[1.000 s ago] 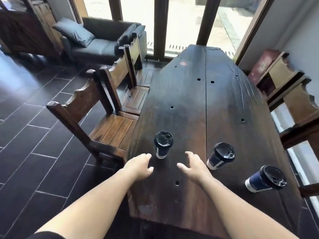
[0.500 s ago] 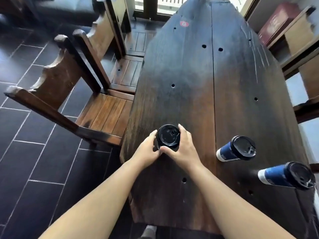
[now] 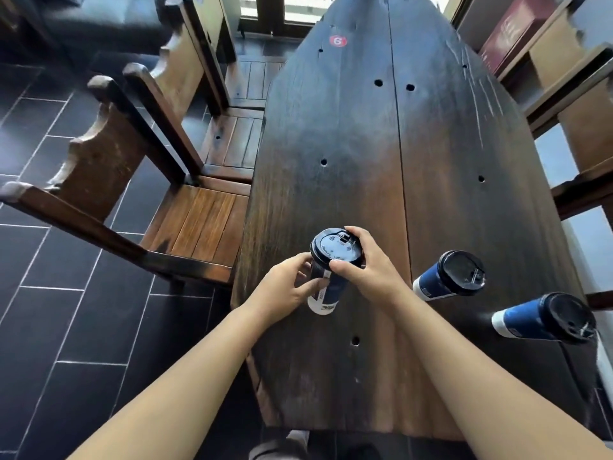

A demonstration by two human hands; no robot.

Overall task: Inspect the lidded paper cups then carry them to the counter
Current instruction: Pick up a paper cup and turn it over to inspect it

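Note:
Three navy paper cups with black lids are at the near end of a long dark wooden table [image 3: 365,144]. Both hands hold the left cup [image 3: 328,277], lifted and tilted over the table's left side. My left hand [image 3: 285,290] grips its navy wall from the left. My right hand [image 3: 368,263] curls around the black lid's rim, thumb at the near edge. A second cup [image 3: 447,275] stands to the right. The third cup [image 3: 544,318] stands near the table's right edge.
Wooden chairs [image 3: 139,180] line the table's left side over a dark tiled floor [image 3: 49,310]. More wooden chairs [image 3: 577,134] stand on the right. A red round sticker [image 3: 337,41] lies at the table's far end, and small holes dot the planks.
My hands reached forward, closed round the left cup, then raised and tilted it toward me. The view tipped down and closer to the table. The other two cups stayed put.

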